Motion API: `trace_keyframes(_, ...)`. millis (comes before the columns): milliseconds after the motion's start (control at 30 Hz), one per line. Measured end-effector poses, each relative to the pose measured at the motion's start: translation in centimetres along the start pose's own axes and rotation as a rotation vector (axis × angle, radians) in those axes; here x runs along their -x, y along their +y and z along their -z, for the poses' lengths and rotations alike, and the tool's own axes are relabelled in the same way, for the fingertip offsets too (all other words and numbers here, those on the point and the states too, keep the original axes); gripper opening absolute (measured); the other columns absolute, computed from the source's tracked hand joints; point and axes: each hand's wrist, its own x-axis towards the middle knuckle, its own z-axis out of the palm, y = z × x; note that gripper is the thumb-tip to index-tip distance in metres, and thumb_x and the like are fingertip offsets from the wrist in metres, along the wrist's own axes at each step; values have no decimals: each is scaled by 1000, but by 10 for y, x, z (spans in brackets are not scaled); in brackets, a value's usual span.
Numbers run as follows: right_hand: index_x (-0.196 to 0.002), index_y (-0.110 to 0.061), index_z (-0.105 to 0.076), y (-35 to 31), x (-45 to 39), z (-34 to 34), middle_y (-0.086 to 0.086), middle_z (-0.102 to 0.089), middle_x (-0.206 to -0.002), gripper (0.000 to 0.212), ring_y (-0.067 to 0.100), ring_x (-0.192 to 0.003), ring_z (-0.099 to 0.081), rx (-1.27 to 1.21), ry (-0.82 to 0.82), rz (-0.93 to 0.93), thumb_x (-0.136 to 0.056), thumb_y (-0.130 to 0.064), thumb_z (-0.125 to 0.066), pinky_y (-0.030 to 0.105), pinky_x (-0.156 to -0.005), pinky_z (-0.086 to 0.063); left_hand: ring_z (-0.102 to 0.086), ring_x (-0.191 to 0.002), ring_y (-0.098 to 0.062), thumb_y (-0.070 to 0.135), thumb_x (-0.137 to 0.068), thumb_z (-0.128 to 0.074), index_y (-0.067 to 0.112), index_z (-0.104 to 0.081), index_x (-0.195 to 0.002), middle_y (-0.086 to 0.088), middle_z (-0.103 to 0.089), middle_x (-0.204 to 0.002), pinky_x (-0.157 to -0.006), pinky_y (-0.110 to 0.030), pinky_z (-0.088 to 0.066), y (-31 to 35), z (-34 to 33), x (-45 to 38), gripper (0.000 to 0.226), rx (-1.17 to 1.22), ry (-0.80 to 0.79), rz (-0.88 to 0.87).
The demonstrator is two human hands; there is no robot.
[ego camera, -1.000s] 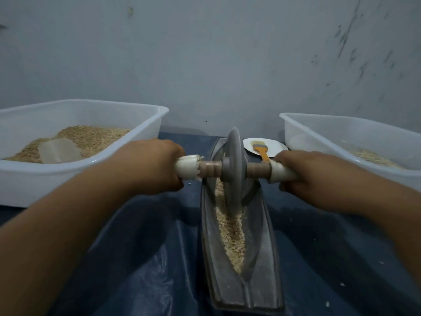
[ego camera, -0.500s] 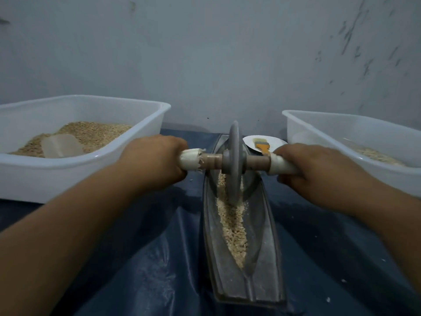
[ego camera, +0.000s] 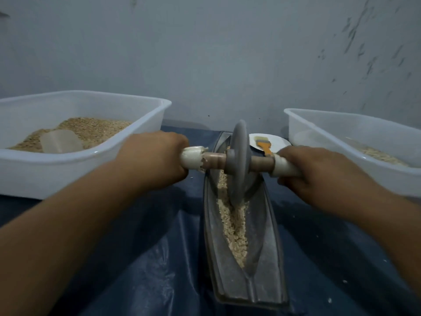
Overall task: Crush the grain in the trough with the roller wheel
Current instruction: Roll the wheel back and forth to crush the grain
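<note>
Two hands on one axle, wheel bedded in grain.
Nearest, the trough [ego camera: 268, 258] holds a line of grain [ego camera: 234, 226] along its groove; farther up, the roller wheel [ego camera: 239, 165] stands upright in it, left hand [ego camera: 155, 160] and right hand [ego camera: 319, 169] each clenched around a white handle. Equal downward pressure on both sides should keep the disc vertical and centred.
</note>
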Motion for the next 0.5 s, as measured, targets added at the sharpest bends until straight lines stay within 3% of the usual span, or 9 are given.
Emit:
trace_keyframes(67,-103,-35,-54,-5,-3,-2,-7,-61,-97,17,24,-91,-59,85,54,38,-88,-40,-62,38,-76,-47,-56,-74,-16,35,-77,-65,31,-52,-76,8,-60,-77,-64,-28,-41,-2,-4,-2,14,2,-7,20)
trace_keyframes(167,-91,-43,-48,1,5,19,-13,-61,-86,19,9,-80,-59,-45,-160,34,-83,-47,-65,33,-70,-47,-60,-70,-9,37,-69,-75,31,-59,-80,8,-64,-75,-62,-26,-44,-9,12,0,20,49,-297,-5)
trace_keyframes(233,-98,-46,-53,10,13,33,-15,-63,-83,34,4,-74,-60,-177,-367,24,-70,-62,-64,28,-65,-47,-61,-59,-3,41,-61,-78,32,-62,-80,11,-65,-67,-54,-23,-42,-11,30,6,26,75,-445,-29)
trace_keyframes(333,-112,-50,-54,18,21,47,-15,-65,-87,66,5,-74,-63,-241,-567,54,-55,-83,-60,33,-68,-53,-59,-60,7,43,-59,-77,37,-62,-81,27,-63,-70,-50,-22,-41,-9,41,9,27,76,-481,-77)
trace_keyframes(400,-112,-52,-55,19,18,42,-17,-65,-88,65,3,-75,-62,-240,-530,55,-55,-83,-60,31,-66,-52,-61,-59,0,40,-63,-77,35,-62,-81,16,-65,-67,-53,-24,-45,-6,34,6,24,83,-434,-56)
trace_keyframes(500,-100,-50,-57,11,5,17,-16,-65,-85,33,4,-75,-60,-187,-203,-7,-69,-61,-60,32,-66,-49,-62,-71,-11,34,-69,-73,30,-60,-81,8,-65,-76,-70,-32,-53,-4,13,1,18,40,-253,-7)
